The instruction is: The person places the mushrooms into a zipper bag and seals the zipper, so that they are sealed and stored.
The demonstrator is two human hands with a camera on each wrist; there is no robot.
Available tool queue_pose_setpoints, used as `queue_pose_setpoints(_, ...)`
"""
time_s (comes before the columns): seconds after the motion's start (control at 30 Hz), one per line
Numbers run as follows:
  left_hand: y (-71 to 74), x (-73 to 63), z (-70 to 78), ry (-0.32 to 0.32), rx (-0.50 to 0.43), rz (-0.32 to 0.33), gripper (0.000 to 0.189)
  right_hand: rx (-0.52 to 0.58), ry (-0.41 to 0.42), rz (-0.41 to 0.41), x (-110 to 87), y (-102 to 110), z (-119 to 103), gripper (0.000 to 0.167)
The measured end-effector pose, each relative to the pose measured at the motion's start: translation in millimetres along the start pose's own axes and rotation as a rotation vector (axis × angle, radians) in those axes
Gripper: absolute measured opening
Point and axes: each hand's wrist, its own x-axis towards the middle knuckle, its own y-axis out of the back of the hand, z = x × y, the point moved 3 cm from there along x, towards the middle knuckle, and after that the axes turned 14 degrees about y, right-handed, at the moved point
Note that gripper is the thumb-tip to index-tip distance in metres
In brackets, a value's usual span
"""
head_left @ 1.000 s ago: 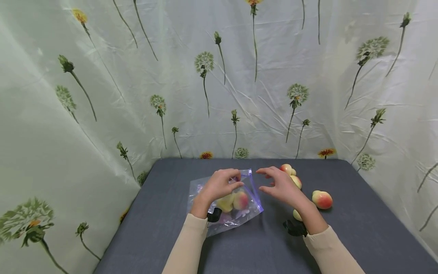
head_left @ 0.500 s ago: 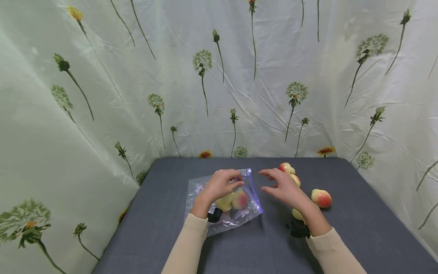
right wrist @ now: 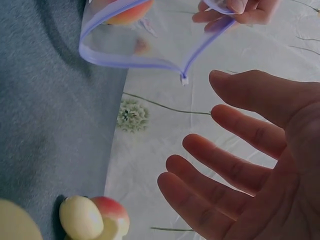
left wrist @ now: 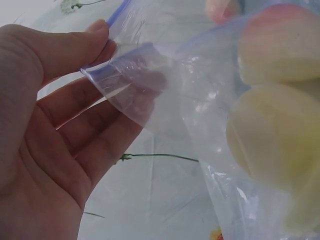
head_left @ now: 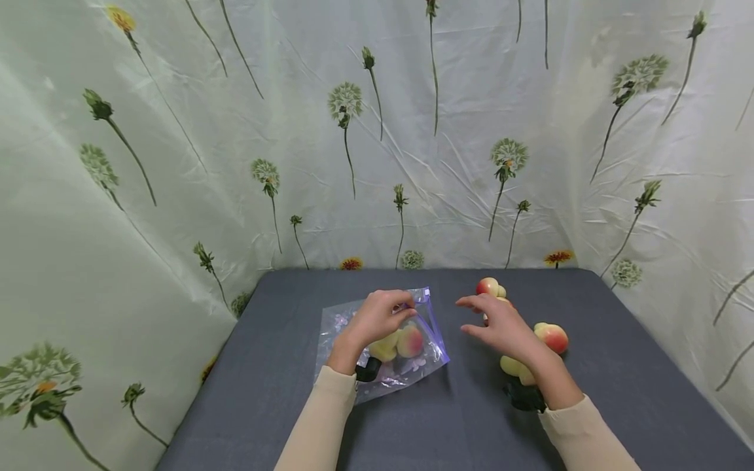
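A clear zip bag (head_left: 421, 374) with a purple zip edge lies tilted over the table, held up at its mouth. My left hand (head_left: 377, 320) pinches the purple rim between thumb and fingers, as the left wrist view shows. Inside the bag sit a pink-and-yellow fruit (left wrist: 280, 45), peach-like, and a yellow one (left wrist: 270, 135). My right hand (head_left: 501, 326) hovers right of the bag's mouth, fingers spread and holding nothing. In the right wrist view the bag's mouth gapes, with the white slider (right wrist: 184, 79) at one corner.
Several yellow-and-red fruits lie on the dark table (head_left: 283, 366) to the right: one at the back (head_left: 487, 286), one beyond the right wrist (head_left: 554, 337), and a pale one (head_left: 511, 366) partly behind the right arm. A flower-print curtain (head_left: 330, 150) hangs behind and at the sides.
My right hand has drawn away from the bag's mouth to the right, toward the loose fruits. The left hand keeps its pinch on the bag, nearly still.
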Motion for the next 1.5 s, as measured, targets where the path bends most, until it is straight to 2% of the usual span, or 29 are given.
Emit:
queue_pose_setpoints(0.17,-1.3,0.8,-4.2,-0.002,-0.029,-0.005,0.005,-0.007,-0.002,-0.034,-4.3,-1.8,5.1,0.044)
queue_pose_setpoints(0.6,-5.1,2.6,-11.2,0.064,-0.170,-0.045,0.008,-0.030,-0.027,-0.113,-24.5,-5.6,20.5,0.042)
queue_pose_setpoints(0.73,-7.1,4.3,-13.6,0.071,-0.202,-0.060,0.002,-0.037,-0.024,-0.137,-28.9,-6.8,24.6,0.042)
queue_pose_setpoints(1.1,-15.9,16.9,-14.5,0.020,-0.192,-0.087,0.006,-0.018,-0.046,-0.163,-39.9,-11.1,36.4,0.040)
queue_pose_setpoints(1.5,-22.0,35.4,-14.8,0.018,-0.199,-0.086,0.009,0.010,-0.049,-0.174,-42.6,-3.4,35.8,0.040)
